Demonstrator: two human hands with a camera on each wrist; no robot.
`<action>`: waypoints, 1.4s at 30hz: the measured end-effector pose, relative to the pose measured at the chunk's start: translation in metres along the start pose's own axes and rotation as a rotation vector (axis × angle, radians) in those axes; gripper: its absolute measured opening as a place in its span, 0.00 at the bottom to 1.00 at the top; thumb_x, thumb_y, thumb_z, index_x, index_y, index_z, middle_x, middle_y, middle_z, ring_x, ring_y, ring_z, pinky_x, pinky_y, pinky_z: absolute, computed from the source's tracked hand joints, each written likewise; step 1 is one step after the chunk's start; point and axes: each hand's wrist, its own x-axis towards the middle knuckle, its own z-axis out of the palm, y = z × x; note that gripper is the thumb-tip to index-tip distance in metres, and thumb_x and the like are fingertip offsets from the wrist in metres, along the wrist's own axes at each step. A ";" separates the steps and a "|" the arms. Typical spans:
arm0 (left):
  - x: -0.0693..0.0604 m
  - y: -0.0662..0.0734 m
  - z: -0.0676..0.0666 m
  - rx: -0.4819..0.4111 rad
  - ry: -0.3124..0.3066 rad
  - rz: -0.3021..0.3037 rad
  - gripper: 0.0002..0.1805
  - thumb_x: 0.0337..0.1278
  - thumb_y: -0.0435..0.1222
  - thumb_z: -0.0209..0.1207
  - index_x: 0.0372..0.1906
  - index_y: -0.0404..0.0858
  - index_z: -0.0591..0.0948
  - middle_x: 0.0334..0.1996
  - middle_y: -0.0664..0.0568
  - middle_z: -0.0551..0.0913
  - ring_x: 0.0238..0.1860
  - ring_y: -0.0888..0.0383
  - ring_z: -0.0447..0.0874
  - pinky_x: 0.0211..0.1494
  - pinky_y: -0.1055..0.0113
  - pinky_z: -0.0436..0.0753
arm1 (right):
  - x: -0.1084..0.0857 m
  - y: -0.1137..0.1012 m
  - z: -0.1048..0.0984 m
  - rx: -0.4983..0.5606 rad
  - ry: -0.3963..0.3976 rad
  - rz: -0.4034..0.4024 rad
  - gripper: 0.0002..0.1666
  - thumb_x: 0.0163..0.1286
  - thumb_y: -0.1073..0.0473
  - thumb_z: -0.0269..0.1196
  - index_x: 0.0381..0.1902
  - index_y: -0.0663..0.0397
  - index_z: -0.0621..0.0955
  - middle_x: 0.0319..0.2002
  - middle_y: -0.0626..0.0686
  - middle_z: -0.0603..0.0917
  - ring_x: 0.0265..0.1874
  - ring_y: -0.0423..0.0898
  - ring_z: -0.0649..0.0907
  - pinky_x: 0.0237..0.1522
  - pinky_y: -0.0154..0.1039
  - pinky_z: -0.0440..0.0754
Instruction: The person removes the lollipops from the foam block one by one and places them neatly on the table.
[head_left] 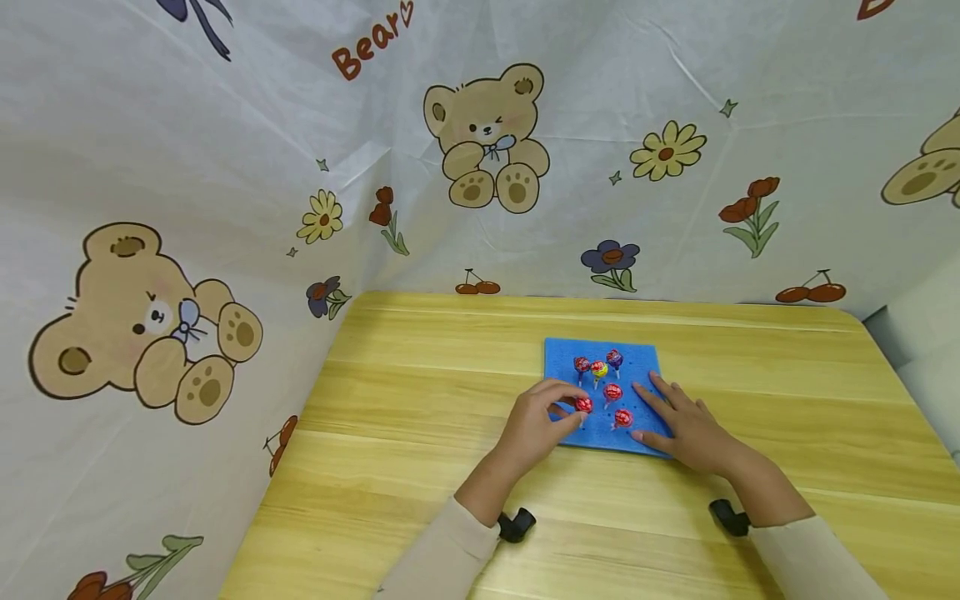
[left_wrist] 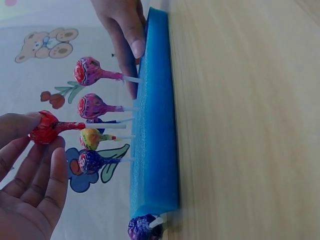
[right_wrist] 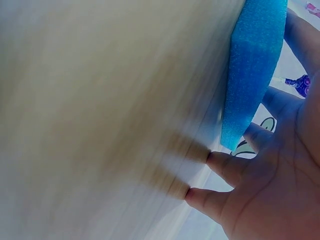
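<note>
Left hand [head_left: 534,425] pinched the red lollipop [left_wrist: 46,130] by its head, good spot imo: probably light, hard, slick-wrapped. Right hand [head_left: 690,425] lay spread at the blue foam [head_left: 642,362]'s four o'clock.

Red-wrapped lollipop [left_wrist: 46,129], stick down, above blue foam block [left_wrist: 157,130], five other lollipops [head_left: 612,392] standing in it

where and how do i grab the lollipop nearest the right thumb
Probably best to pinch the lollipop by its round head, from above or the person's side: its stick stands in the blue foam block, head up, and the other standing lollipops are farther back.
</note>
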 end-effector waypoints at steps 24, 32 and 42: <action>0.000 -0.015 -0.024 -0.014 0.101 -0.092 0.12 0.63 0.36 0.67 0.51 0.43 0.87 0.50 0.57 0.83 0.38 0.67 0.82 0.42 0.75 0.85 | 0.000 0.002 0.001 0.015 -0.004 -0.008 0.53 0.67 0.31 0.62 0.81 0.45 0.56 0.81 0.65 0.46 0.76 0.78 0.47 0.67 0.83 0.43; 0.001 -0.027 -0.033 -0.037 0.139 -0.125 0.14 0.63 0.36 0.67 0.53 0.41 0.87 0.50 0.57 0.84 0.43 0.66 0.85 0.46 0.74 0.85 | -0.001 0.003 0.001 0.021 -0.004 -0.015 0.53 0.68 0.33 0.62 0.81 0.46 0.55 0.81 0.66 0.46 0.76 0.78 0.47 0.67 0.83 0.43; -0.001 -0.046 -0.041 -0.018 0.167 -0.128 0.11 0.65 0.35 0.64 0.50 0.44 0.89 0.49 0.57 0.85 0.44 0.63 0.84 0.45 0.71 0.85 | 0.000 0.003 0.001 0.020 -0.006 -0.014 0.53 0.68 0.32 0.62 0.81 0.44 0.55 0.81 0.66 0.46 0.76 0.78 0.47 0.67 0.83 0.43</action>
